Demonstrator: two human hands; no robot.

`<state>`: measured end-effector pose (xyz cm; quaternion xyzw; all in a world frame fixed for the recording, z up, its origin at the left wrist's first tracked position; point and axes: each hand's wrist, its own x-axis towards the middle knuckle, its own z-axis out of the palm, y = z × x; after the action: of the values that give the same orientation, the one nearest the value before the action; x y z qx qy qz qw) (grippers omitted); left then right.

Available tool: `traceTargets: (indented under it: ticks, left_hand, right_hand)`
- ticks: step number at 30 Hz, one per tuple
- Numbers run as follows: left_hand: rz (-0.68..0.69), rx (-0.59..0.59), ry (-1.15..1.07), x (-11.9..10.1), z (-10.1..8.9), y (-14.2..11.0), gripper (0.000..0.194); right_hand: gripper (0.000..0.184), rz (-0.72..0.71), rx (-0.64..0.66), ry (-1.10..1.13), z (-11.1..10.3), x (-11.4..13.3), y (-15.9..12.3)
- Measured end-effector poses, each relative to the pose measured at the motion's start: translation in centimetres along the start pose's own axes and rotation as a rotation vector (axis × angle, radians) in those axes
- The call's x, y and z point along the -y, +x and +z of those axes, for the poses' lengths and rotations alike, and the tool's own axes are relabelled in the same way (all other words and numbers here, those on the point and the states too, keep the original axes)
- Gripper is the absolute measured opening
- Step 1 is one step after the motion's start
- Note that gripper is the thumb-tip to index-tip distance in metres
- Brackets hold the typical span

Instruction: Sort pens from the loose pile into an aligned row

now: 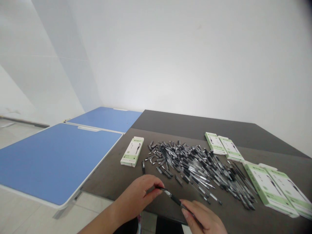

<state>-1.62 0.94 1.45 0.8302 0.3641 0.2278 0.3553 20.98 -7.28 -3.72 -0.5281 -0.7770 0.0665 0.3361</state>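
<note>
Our left hand (136, 198) and right hand (203, 217) are apart, bridged by one black gel pen (175, 199). The left fingers (153, 187) pinch its tip end, while the right fingers (188, 208) close around the far end of the barrel and partly hide it. A light, even pinch at both ends serves us best here, keeping the slim barrel level and clear of everything else.

We hold the pen over the near edge of a dark table (195, 126), just in front of a loose heap of similar pens (192, 172). A single pen (143, 167) lies just left of the heap, and beyond it stands a white-and-green pen box (132, 151). Two more boxes (215, 143) (230, 148) lie at the far right of the heap, and two larger ones (268, 188) (289, 191) lie nearer the right edge. Blue folding tables (56, 159) stand to our left.
</note>
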Motion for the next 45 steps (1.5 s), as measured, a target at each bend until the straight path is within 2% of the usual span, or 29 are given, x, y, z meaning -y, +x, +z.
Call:
traceTargets:
  ticks: [4, 8, 13, 14, 16, 19, 23, 27, 31, 33, 37, 41, 45]
  left_hand:
    - [0.069, 0.062, 0.009, -0.6, -0.1, 0.0, 0.013]
    - [0.066, 0.048, -0.01, -0.8, 0.0, -0.1, 0.015]
    - [-0.026, 0.063, 0.023, 1.7, -0.2, 0.1, 0.021]
    - [-0.043, 0.032, 0.037, 2.5, -0.3, 0.1, 0.03]
    - [-0.092, -0.12, 0.109, 4.3, -0.2, 0.1, 0.045]
    - [-0.166, -0.346, 0.241, 6.5, 0.4, -0.2, 0.041]
    - [-0.151, -0.38, 0.341, 7.8, 1.4, -0.6, 0.037]
    - [-0.19, -0.44, 0.387, 8.0, 1.6, -0.8, 0.034]
    - [-0.214, -0.482, 0.378, 7.5, 1.0, -1.0, 0.034]
    - [-0.217, -0.482, 0.366, 7.1, 0.9, -1.2, 0.033]
    - [-0.188, -0.485, 0.34, 6.0, 1.0, -1.4, 0.031]
    - [-0.142, -0.482, 0.287, 4.9, 1.6, -1.1, 0.031]
    - [-0.107, -0.466, 0.231, 4.1, 2.2, -0.4, 0.031]
  right_hand:
    - [0.023, -0.049, 0.025, 0.009, 0.3, 0.3, 0.2]
    - [0.023, -0.046, -0.002, 0.088, 1.3, 0.6, 0.2]
    - [0.026, 0.069, 0.041, 0.094, 3.7, 0.7, 0.7]
    - [0.027, 0.115, 0.052, 0.068, 4.2, 0.8, 1.0]
    - [0.029, 0.209, 0.066, -0.014, 5.3, 1.0, 1.8]
    - [0.033, 0.295, 0.086, -0.16, 6.9, 1.9, 3.4]
    - [0.04, 0.249, 0.078, -0.283, 8.9, 3.8, 5.7]
    - [0.05, 0.168, 0.089, -0.262, 9.9, 5.3, 6.8]
    - [0.03, 0.155, 0.032, -0.24, 8.8, 4.2, 6.2]
    - [0.023, 0.163, 0.011, -0.26, 7.4, 2.5, 5.4]
    - [0.024, 0.223, -0.07, -0.451, 3.6, -1.8, 3.8]
    - [0.023, 0.228, 0.013, -0.613, 1.0, -4.0, 2.4]
    - [0.02, 0.249, 0.09, -0.699, 0.8, -4.4, 1.6]
